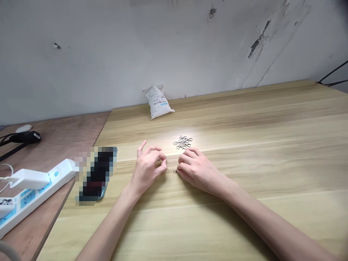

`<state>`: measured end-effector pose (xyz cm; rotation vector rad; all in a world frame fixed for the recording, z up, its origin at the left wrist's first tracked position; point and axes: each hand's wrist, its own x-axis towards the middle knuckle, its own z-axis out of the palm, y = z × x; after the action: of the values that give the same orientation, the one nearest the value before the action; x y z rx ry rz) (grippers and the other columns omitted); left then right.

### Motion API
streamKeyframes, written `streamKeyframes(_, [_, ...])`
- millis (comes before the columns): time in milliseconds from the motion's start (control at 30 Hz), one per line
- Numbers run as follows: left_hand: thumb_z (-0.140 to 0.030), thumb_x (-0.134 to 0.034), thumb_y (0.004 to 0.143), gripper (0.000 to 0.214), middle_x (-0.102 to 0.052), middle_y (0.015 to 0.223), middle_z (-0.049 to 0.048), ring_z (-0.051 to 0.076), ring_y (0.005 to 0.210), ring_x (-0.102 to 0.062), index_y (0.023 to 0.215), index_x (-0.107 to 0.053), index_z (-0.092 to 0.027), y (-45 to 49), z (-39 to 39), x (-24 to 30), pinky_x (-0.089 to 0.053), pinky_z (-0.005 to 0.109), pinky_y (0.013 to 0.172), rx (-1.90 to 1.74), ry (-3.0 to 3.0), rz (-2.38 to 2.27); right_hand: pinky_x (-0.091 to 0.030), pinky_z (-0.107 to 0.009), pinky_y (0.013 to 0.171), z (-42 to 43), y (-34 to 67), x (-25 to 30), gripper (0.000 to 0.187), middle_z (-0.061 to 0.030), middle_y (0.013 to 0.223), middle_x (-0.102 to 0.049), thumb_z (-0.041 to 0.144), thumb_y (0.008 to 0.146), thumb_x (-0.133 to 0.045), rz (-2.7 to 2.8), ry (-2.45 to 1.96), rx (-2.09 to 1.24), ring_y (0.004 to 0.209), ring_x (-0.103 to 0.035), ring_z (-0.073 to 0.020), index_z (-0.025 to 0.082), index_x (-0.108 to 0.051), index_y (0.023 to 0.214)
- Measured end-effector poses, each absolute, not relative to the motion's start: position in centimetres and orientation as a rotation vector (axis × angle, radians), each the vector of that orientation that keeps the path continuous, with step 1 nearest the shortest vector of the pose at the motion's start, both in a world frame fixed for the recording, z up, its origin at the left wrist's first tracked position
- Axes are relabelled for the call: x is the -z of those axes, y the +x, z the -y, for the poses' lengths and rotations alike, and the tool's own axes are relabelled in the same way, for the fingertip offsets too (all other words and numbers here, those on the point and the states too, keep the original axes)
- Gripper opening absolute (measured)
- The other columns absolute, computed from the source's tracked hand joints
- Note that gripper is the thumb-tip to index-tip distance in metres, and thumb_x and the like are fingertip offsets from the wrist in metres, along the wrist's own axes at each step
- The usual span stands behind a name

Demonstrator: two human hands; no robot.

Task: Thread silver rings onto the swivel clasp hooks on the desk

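Observation:
My left hand (148, 165) is closed in a pinch, with thumb and index finger meeting on a small metal ring (165, 157), mostly covered by the fingertips. To its right, my right hand (195, 166) has its fingers bent together around a small metal clasp (175, 171); only its end shows beside the fingertips. The two hands are a short gap apart, low over the wooden table. Just beyond my right hand lies a loose pile of silvery metal clasps (184, 142).
A white plastic parcel (160, 103) with a printed label leans near the wall. At left are a phone (98, 174), partly blurred out, and a white power strip (38, 194) with plugged-in chargers. Black cables (25, 137) lie farther back on the reddish-brown surface (67, 134).

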<state>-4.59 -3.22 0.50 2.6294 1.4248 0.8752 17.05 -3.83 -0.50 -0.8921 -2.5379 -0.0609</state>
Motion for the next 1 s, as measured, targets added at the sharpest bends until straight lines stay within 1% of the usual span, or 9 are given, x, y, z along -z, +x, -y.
streamKeyframes(67, [-0.014,-0.062,0.082,0.007,-0.069,0.078,-0.0022,0.019,0.094,-0.064,0.078,-0.06,-0.02,-4.6,3.2,-0.4,-0.025,0.053,0.114,-0.894,2.586,-1.409,-0.038,-0.036,0.088,3.8,17.1,0.5,0.028,-0.0034,0.078,-0.06,0.019,0.096,-0.048,2.54,-0.892,0.059,0.082,-0.049,-0.0176,0.017,-0.062,0.072])
streamKeyframes(267, [-0.021,-0.064,0.086,0.005,-0.073,0.083,-0.0014,0.019,0.096,-0.062,0.084,-0.067,-0.023,-4.8,3.2,0.1,-0.029,0.05,0.112,-0.931,2.541,-1.339,-0.038,-0.036,0.09,3.9,17.0,0.5,0.026,-0.0037,0.079,-0.06,0.018,0.096,-0.048,2.544,-0.894,0.069,0.083,-0.049,-0.0179,0.017,-0.062,0.074])
streamKeyframes(433, [-0.024,-0.065,0.086,0.007,-0.072,0.081,-0.0006,0.019,0.092,-0.063,0.079,-0.066,-0.022,-4.5,3.3,-0.1,-0.033,0.049,0.109,-0.956,2.476,-1.379,-0.038,-0.037,0.09,3.9,16.9,0.5,0.026,-0.0041,0.079,-0.06,0.018,0.095,-0.048,2.54,-0.9,0.08,0.083,-0.049,-0.0179,0.017,-0.062,0.074])
streamKeyframes(600, [-0.019,-0.064,0.085,0.005,-0.071,0.082,-0.0002,0.019,0.091,-0.061,0.081,-0.064,-0.021,-4.4,3.4,-0.2,-0.039,0.046,0.104,-1.023,2.399,-1.406,-0.038,-0.036,0.089,3.9,17.0,0.4,0.027,-0.004,0.078,-0.06,0.019,0.096,-0.048,2.547,-0.902,0.089,0.082,-0.049,-0.0179,0.017,-0.062,0.073])
streamKeyframes(667, [-0.019,-0.064,0.086,0.003,-0.071,0.084,0.0002,0.018,0.089,-0.06,0.086,-0.065,-0.021,-4.4,3.3,-0.1,-0.041,0.045,0.103,-1.036,2.384,-1.406,-0.038,-0.036,0.089,3.9,16.9,0.3,0.027,-0.004,0.078,-0.06,0.019,0.096,-0.048,2.546,-0.903,0.091,0.081,-0.049,-0.0178,0.017,-0.062,0.073])
streamKeyframes(733, [-0.02,-0.064,0.087,0.007,-0.072,0.086,0.0005,0.018,0.088,-0.061,0.093,-0.066,-0.022,-4.5,3.3,0.1,-0.042,0.045,0.102,-1.049,2.39,-1.392,-0.037,-0.036,0.089,3.9,16.9,0.4,0.027,-0.004,0.078,-0.06,0.019,0.096,-0.048,2.544,-0.904,0.091,0.082,-0.049,-0.018,0.017,-0.062,0.073])
streamKeyframes(800, [-0.022,-0.065,0.087,0.008,-0.073,0.088,0.0005,0.018,0.09,-0.064,0.095,-0.068,-0.022,-4.7,3.2,0.3,-0.041,0.045,0.103,-1.06,2.405,-1.373,-0.038,-0.036,0.09,3.9,16.9,0.4,0.026,-0.0042,0.078,-0.06,0.019,0.096,-0.048,2.548,-0.906,0.093,0.083,-0.05,-0.0183,0.018,-0.062,0.074])
streamKeyframes(1000, [-0.025,-0.066,0.087,0.003,-0.075,0.089,-0.0015,0.019,0.099,-0.068,0.085,-0.069,-0.023,-5.1,3.2,0.6,-0.036,0.047,0.107,-1.045,2.377,-1.385,-0.039,-0.038,0.094,4.0,16.9,0.4,0.025,-0.0044,0.079,-0.062,0.016,0.095,-0.049,2.556,-0.904,0.099,0.084,-0.054,-0.0178,0.018,-0.062,0.073])
